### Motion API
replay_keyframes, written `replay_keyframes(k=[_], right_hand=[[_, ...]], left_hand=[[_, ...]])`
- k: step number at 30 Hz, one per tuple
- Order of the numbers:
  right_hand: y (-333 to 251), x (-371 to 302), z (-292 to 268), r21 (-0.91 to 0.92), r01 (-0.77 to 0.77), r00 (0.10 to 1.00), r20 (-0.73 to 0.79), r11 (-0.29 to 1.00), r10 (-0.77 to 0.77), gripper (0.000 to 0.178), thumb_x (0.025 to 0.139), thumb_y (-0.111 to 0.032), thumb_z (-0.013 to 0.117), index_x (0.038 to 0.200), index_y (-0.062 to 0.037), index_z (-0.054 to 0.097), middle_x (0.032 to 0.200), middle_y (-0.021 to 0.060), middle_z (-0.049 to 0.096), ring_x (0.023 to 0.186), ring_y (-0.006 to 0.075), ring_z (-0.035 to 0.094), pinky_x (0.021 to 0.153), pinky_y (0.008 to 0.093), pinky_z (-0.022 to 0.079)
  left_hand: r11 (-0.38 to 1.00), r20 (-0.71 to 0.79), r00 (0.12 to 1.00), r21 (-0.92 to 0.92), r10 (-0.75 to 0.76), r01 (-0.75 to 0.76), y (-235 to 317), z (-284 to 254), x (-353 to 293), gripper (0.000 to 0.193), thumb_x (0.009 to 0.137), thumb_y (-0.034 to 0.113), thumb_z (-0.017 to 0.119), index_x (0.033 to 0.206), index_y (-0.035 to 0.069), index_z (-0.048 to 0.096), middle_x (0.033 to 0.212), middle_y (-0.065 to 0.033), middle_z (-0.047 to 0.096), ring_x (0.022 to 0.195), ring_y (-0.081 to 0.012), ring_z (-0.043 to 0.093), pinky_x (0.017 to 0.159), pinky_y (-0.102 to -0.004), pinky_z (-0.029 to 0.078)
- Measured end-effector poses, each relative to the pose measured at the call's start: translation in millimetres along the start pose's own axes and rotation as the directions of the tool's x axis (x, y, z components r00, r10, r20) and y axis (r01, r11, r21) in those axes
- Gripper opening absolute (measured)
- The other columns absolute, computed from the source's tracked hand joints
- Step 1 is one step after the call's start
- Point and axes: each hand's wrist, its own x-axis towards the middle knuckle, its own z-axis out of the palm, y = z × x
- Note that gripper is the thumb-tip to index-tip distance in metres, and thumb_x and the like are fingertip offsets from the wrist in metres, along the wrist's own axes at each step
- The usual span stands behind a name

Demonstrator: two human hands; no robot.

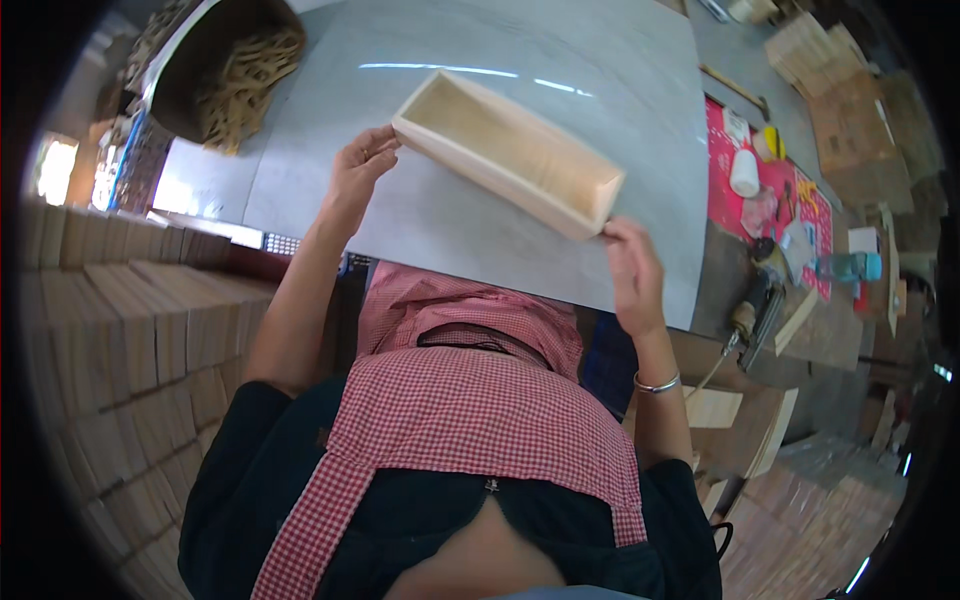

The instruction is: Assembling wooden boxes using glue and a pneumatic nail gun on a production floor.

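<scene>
A long, open-topped wooden box (500, 195) in pale wood is tilted over the grey tabletop (430, 225), its hollow inside facing me. I see nothing inside it. My left hand (362, 165) is closed on the box's left end, thumb and fingers pinching the corner. At the lower right corner, my right hand (632, 262) grips the other end; its fingers are a little blurred and partly hidden behind the box. The box slants down from upper left to lower right between both hands.
A bin of tan rubber-band-like loops (245, 90) stands at the far left. Stacked wooden pieces (150, 320) fill the left side. To the right lie a pneumatic nail gun (755, 310), a white roll (744, 173), yellow tape (769, 144), a hammer (738, 90) and a bottle (848, 267).
</scene>
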Motion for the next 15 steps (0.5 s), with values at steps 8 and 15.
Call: replay_keyframes(k=[8, 15], right_hand=[[22.9, 52.5, 2.1, -0.233, 0.015, 0.991, -0.128, 0.972, -0.046, 0.02, 0.092, -0.011, 0.064, 0.109, 0.0002, 0.065, 0.101, 0.0091, 0.068, 0.087, 0.0219, 0.063, 0.08, 0.0319, 0.051], [51.9, 109.8, 28.8, -0.297, 0.072, 0.971, 0.241, 0.952, 0.002, 0.039, 0.092, -0.025, 0.061, 0.067, 0.0006, 0.046, 0.055, 0.0093, 0.043, 0.054, 0.0244, 0.034, 0.054, 0.0409, 0.036]], left_hand=[[0.966, -0.342, 0.909, -0.183, -0.237, 0.183, -17.0, 21.9, -58.4, 0.033, 0.089, 0.004, 0.064, 0.122, 0.0, 0.061, 0.107, -0.0104, 0.064, 0.095, -0.017, 0.06, 0.085, -0.0288, 0.049], [0.939, -0.092, 0.944, -0.17, -0.317, 0.299, -50.6, 85.4, -102.3, 0.056, 0.096, 0.021, 0.065, 0.143, -0.002, 0.047, 0.121, -0.017, 0.061, 0.096, -0.0217, 0.063, 0.078, -0.0312, 0.056]])
